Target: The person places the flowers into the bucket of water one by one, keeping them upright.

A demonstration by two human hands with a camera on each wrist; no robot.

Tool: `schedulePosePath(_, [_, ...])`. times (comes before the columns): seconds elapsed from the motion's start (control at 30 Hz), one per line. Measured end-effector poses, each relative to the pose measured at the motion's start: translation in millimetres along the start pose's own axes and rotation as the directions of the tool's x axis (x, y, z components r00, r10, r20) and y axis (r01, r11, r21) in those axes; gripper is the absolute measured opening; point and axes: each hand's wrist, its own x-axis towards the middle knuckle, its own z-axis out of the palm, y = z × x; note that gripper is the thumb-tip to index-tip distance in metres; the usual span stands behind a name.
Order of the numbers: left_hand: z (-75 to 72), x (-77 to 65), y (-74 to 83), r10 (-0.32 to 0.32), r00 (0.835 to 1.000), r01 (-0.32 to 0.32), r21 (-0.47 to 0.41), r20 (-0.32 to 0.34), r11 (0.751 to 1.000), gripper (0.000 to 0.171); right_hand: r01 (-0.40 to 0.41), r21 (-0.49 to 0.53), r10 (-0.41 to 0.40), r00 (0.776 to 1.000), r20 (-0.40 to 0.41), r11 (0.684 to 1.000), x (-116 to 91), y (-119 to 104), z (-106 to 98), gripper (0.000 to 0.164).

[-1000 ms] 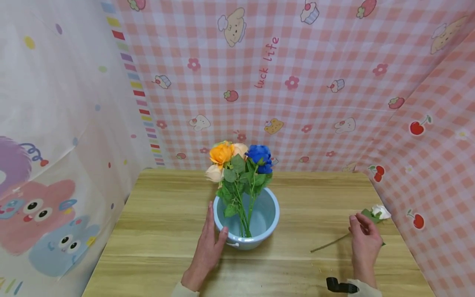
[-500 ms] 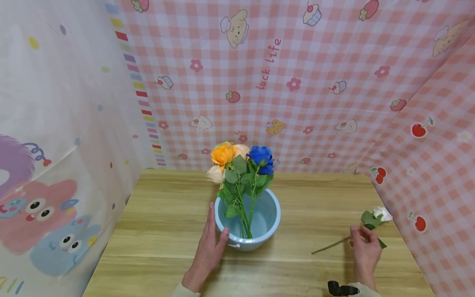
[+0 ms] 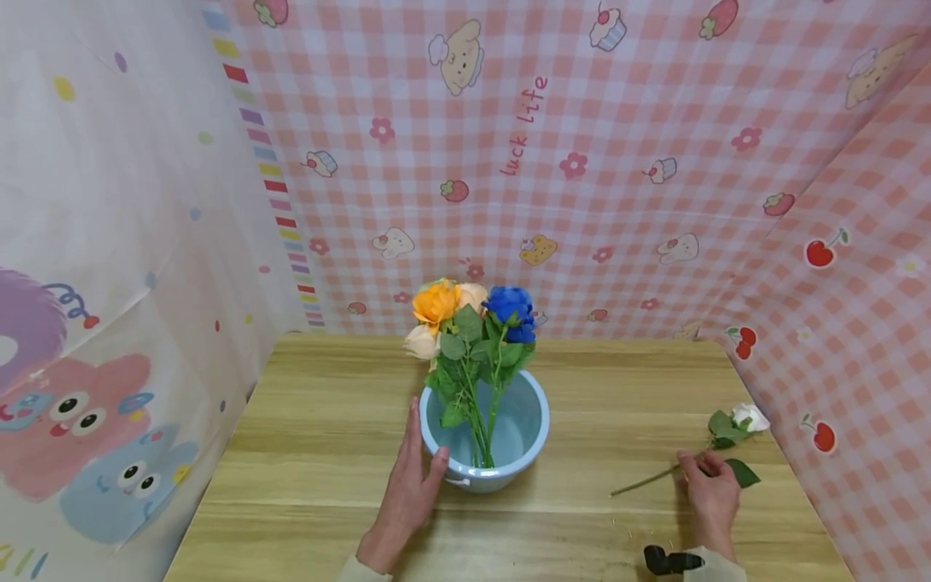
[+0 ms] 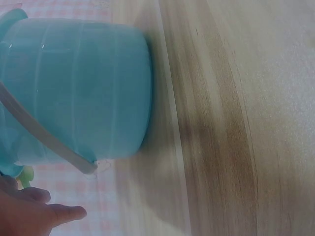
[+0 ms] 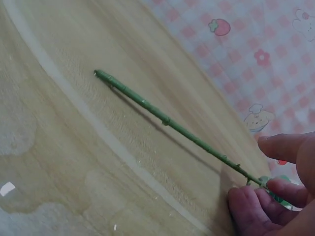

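A light blue bucket [image 3: 540, 428] stands mid-table, holding artificial roses: an orange rose [image 3: 435, 303], pale peach ones and a blue rose [image 3: 511, 307]. Their green stems lean on its near wall. My left hand [image 3: 409, 493] rests along the bucket's left side, fingers fairly straight and thumb at the rim. In the left wrist view, fingers [image 4: 39, 209] show below the bucket's handle [image 4: 44, 135]. At the right, a white rose [image 3: 749, 418] lies on the table. My right hand [image 3: 711, 493] pinches its stem [image 5: 167, 120] below the leaves, with thumb and fingertips around it.
The wooden table [image 3: 327, 436] carries small crumbs [image 3: 629, 533] near the right hand. A black strap piece [image 3: 669, 560] sits at the right wrist. Checked pink cloth [image 3: 640, 105] hangs behind and at the right, and a white cartoon cloth [image 3: 167, 242] at the left.
My right hand has moved down the rose stem, away from the bloom, uncovering its leaves, and the fingertips have closed on the stem. My left hand and the bucket have stayed put.
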Motion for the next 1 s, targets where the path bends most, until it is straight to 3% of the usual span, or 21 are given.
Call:
schedulePosePath(0.1, [0.1,-0.6,-0.1,-0.004,1.000,0.004,0.000,-0.002,1.000,0.080,-0.003,-0.035,0.003,1.000,-0.006,0.999,5,3,0,0.066])
schedulePosePath(0.33, [0.3,-0.7,-0.5,0.000,1.000,0.000,0.000,-0.008,1.000,0.080,0.006,-0.288,-0.023,0.998,-0.054,0.958,16,7,-2,0.067])
schedulePosePath(0.6, [-0.2,-1.0,-0.6,-0.004,1.000,0.004,-0.005,-0.008,1.000,0.080,0.100,-0.354,-0.115,0.993,-0.021,0.930,18,2,-8,0.053])
schedulePosePath(0.7, [0.2,-1.2,-2.3,-0.001,1.000,0.001,0.002,-0.011,1.000,0.080,0.058,-0.254,-0.062,0.998,-0.008,0.965,17,1,-10,0.050])
schedulePosePath(0.8, [0.6,-1.0,-3.2,0.003,1.000,-0.003,0.004,-0.013,1.000,0.080,-0.024,-0.043,0.025,0.999,0.020,0.999,17,2,-11,0.052])
schedulePosePath(0.9, [0.5,-0.6,-2.9,0.006,1.000,-0.006,-0.003,-0.010,1.000,0.080,-0.092,0.146,0.087,0.995,0.039,0.985,17,4,-11,0.047])
schedulePosePath(1.0, [1.0,-0.1,-3.0,0.013,1.000,-0.013,-0.007,-0.010,1.000,0.080,-0.135,0.225,0.131,0.991,0.036,0.965,19,6,-11,0.030])
